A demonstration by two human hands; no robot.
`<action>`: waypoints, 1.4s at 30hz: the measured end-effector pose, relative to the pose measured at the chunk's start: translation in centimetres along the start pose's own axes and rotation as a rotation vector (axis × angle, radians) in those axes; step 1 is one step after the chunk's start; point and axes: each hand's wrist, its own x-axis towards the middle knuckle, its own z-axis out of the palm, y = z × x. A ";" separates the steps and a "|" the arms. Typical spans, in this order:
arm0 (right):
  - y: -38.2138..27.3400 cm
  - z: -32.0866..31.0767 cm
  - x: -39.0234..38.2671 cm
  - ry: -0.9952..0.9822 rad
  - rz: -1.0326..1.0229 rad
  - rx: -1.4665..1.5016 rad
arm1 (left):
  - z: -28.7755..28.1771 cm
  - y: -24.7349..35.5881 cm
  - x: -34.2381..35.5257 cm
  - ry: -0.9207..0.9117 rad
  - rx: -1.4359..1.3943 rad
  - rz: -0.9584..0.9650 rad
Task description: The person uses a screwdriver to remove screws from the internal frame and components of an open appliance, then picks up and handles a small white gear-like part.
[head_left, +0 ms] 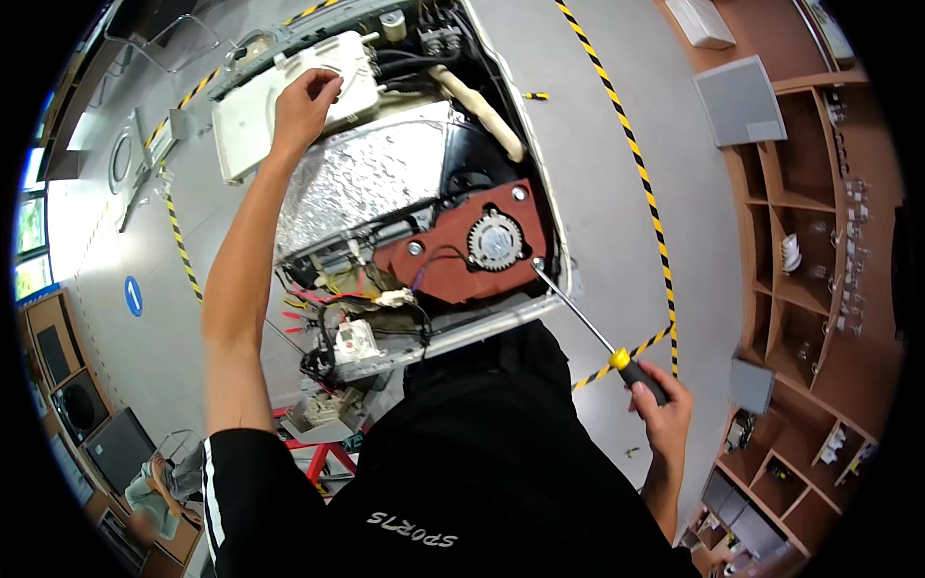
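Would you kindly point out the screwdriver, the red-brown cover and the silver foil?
Screwdriver [619, 358]: head view, on its yellow collar.
Red-brown cover [448, 275]: head view, on its bare lower face.
Silver foil [371, 178]: head view, middle of its crinkled surface.

We have room above the foil panel [371, 173], between our left forearm [249, 236] and 1 cream hose [481, 112]; our screwdriver [619, 357] crosses the lower-right casing rim [565, 277].

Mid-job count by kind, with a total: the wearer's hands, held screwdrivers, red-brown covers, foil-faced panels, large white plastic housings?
Hands (left hand, right hand): 2
Held screwdriver: 1
Red-brown cover: 1
Foil-faced panel: 1
Large white plastic housing: 1
Total: 6
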 end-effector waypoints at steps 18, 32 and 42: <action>0.0 -2.8 3.1 -0.276 -0.382 0.158 | 5.5 15.0 -20.9 -0.682 -0.881 -0.521; 1.5 -4.3 3.5 -0.238 -0.689 -0.078 | 7.1 15.0 -22.5 -0.627 -1.087 -0.741; 0.3 -4.4 3.3 -0.364 -0.364 -0.137 | 7.0 15.4 -22.3 -0.784 -0.833 -0.608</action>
